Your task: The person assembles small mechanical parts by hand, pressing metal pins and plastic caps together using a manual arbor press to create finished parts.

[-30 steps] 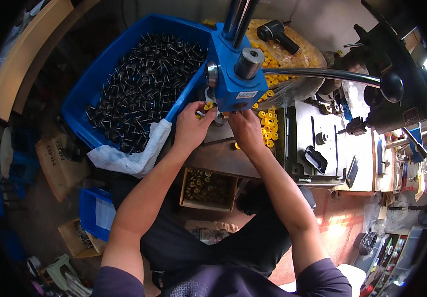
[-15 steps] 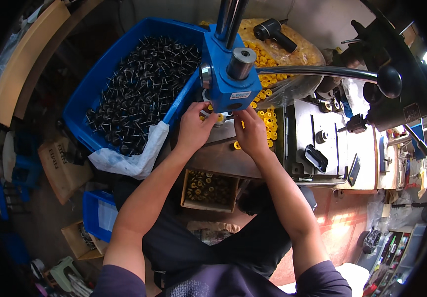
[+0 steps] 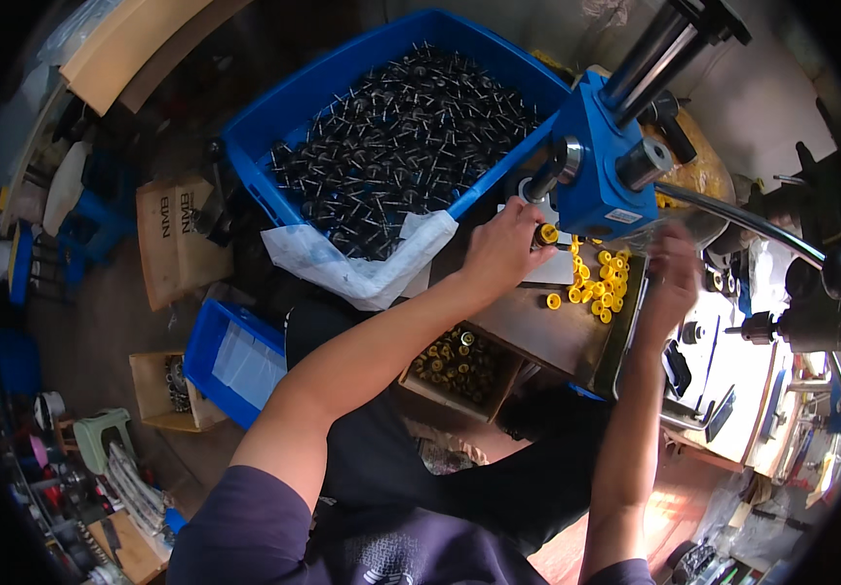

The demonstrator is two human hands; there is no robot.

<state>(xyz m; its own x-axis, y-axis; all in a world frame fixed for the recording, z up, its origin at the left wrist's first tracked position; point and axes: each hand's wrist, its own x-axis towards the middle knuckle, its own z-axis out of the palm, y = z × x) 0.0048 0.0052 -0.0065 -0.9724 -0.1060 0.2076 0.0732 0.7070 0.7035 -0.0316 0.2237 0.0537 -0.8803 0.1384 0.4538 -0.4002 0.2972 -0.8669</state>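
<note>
My left hand is closed around a black round part with a yellow cap, held with the yellow face up just left of and below the blue lever press. To the right of the press, my right hand is raised beneath the press's chrome lever. It is smeared by motion, so its fingers do not show clearly. Loose yellow caps lie on the bench between the hands. Many black parts with metal shafts fill the large blue bin on the left.
Below the bench edge, an open box holds yellow-and-dark parts. A smaller blue bin and a brown carton stand on the floor at left. A drill chuck juts in from the right. White cloth drapes the large bin's near corner.
The view has swung left. Both hands were together under the press; my left hand has come out with the capped black part, and my right hand has moved away to the right.
</note>
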